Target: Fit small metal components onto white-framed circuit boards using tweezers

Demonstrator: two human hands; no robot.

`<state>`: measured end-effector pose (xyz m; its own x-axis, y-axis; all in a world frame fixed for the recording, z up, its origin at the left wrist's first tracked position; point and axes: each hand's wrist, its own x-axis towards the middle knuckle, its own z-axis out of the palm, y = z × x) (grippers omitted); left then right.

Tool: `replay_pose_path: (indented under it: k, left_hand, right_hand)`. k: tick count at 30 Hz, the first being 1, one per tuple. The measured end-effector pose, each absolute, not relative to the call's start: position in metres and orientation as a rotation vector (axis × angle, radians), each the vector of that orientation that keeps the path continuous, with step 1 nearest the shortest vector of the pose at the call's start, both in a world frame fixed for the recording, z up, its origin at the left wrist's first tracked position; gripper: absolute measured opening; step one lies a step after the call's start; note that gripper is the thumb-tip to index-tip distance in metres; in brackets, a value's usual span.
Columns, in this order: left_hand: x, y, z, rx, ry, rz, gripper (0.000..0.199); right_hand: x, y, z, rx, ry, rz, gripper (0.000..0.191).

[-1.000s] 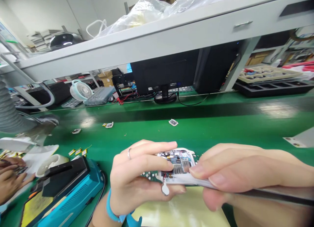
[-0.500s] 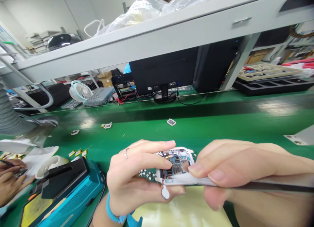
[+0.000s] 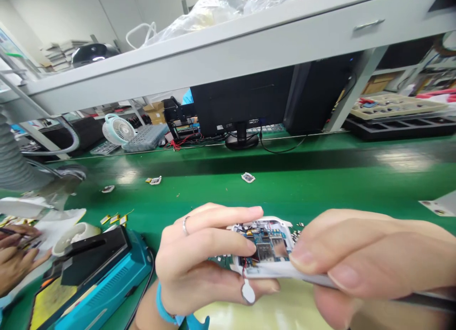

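My left hand (image 3: pixel 206 254) grips a small white device housing (image 3: pixel 288 223) by its left side, fingers on top and thumb below. Inside the open housing sits a blue circuit board (image 3: pixel 272 244) with metal shields and thin wires. A round white disc (image 3: pixel 248 292) dangles from red wires at the lower left corner. In my right hand (image 3: pixel 374 259) is a slim grey tool that looks like tweezers (image 3: pixel 318 278), pinched between thumb and fingers. Its tip lies along the housing's lower edge, slightly blurred. My right fingertips are close to the housing's right side.
Below is a pale yellow mat (image 3: pixel 281 306) on the green bench (image 3: pixel 199 192). Tiny metal parts (image 3: pixel 295 236) lie behind the housing. A teal-and-black machine (image 3: pixel 110 278) stands left, beside a co-worker's hands (image 3: pixel 17 259). Another housing (image 3: pixel 248 177) lies ahead, before a monitor (image 3: pixel 242 102).
Both hands and the housing have shifted slightly right in view. The tool still rests along the housing's lower edge, its handle tilted further down to the right.
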<state>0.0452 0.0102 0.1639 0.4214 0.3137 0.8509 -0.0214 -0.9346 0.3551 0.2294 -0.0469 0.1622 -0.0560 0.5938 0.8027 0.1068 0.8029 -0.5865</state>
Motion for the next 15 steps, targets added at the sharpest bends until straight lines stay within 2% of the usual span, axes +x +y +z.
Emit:
replay_pose_path:
  k: [8,15]
  left_hand:
    - [0.0447,0.0094,0.1624,2.360,0.249,1.532,0.021]
    - [0.0433,0.0075,0.1632,2.372,0.273,1.549,0.020]
  right_hand:
    - [0.2303,-0.0400,0.1658,-0.422,-1.760,0.349,0.035]
    - [0.2266,-0.0377,0.1663,-0.371,-1.739,0.314,0.030]
